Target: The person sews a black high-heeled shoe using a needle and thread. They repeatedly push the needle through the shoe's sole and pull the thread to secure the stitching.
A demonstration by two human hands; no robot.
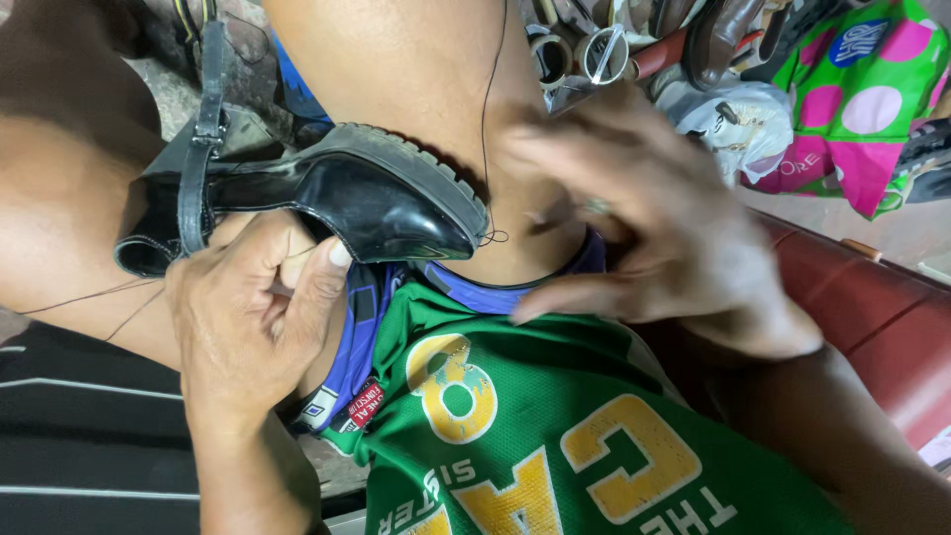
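A black shoe (342,193) with a thick ridged sole and a strap (201,129) lies wedged between my bare thighs, toe pointing right. My left hand (248,317) presses against its underside, thumb on the glossy toe part. My right hand (654,228) hovers blurred beside the toe, fingers spread; whether it pinches anything I cannot tell. A thin dark thread (487,119) runs down from the top edge to the shoe's toe, and more thread trails left across my thigh. My green shirt (555,436) with yellow print fills the lower middle.
A reddish-brown padded seat edge (872,307) runs along the right. At the top right lie a pink and green spotted bag (862,99), a white plastic bag (733,119), tape rolls (575,54) and other shoe parts. Black striped fabric (79,436) is at lower left.
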